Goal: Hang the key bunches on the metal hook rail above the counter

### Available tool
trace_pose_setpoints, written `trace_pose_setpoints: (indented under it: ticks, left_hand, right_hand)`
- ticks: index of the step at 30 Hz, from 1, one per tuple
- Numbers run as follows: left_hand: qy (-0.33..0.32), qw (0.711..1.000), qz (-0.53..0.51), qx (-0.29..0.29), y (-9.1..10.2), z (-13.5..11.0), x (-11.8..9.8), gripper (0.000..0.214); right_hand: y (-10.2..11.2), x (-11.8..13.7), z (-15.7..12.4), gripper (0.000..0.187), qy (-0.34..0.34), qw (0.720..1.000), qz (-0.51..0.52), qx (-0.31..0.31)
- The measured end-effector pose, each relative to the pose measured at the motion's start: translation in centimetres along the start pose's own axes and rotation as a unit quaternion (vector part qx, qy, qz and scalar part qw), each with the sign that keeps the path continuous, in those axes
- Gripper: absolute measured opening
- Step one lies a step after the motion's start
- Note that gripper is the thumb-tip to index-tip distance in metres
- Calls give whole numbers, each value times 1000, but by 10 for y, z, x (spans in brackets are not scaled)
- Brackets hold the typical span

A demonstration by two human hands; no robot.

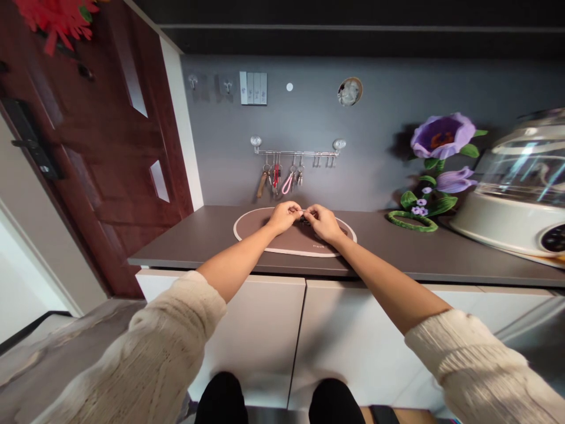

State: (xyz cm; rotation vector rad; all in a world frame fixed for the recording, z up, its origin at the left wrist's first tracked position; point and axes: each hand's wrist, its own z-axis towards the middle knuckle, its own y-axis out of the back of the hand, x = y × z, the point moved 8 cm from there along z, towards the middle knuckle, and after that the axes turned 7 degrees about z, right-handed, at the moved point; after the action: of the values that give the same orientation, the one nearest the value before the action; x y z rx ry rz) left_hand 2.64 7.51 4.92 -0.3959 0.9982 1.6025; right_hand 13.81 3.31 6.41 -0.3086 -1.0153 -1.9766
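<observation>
Along a dark countertop (397, 253), an oval brown mat (291, 240) with a pale rim lies beneath my work, probably to spare the surface. Behind it, a clear hook rail (295, 153) on the wall suspends several key rings (286, 182), presumably to keep them separate and within reach. My left hand (285, 216) and right hand (322, 221) meet above the mat, thumbs and fingers nearly closed in opposing pinches on a small dark item (302, 220); two-handed control likely suits something so little. It sits between my fingertips, too covered to identify. Marks on the white wall panel (253, 89) are unreadable, as is the mat's tiny pale lettering (318, 246), beside my right forearm.
</observation>
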Motion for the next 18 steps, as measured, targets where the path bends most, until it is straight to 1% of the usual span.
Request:
trace_pose_setpoints:
  ticks: [5, 9, 12, 15, 18]
  left_hand:
    - [23, 999, -34, -12, 1, 0, 4, 7]
    - [34, 997, -68, -11, 0, -1, 3, 7]
    - [31, 997, -69, -12, 0, -1, 1, 7]
    - [24, 999, -46, -13, -1, -1, 0, 6]
    - [-1, 1000, -16, -17, -2, 0, -1, 6]
  right_hand:
    - [-2, 0, -2, 16, -21, 998, 53, 12]
    - [-6, -12, 1, 15, -50, 991, 121, 14]
    - [-9, -19, 3, 15, -59, 984, 165, 17]
    - [-10, -20, 5, 16, -56, 985, 163, 20]
    - [-5, -19, 6, 16, -51, 990, 130, 0]
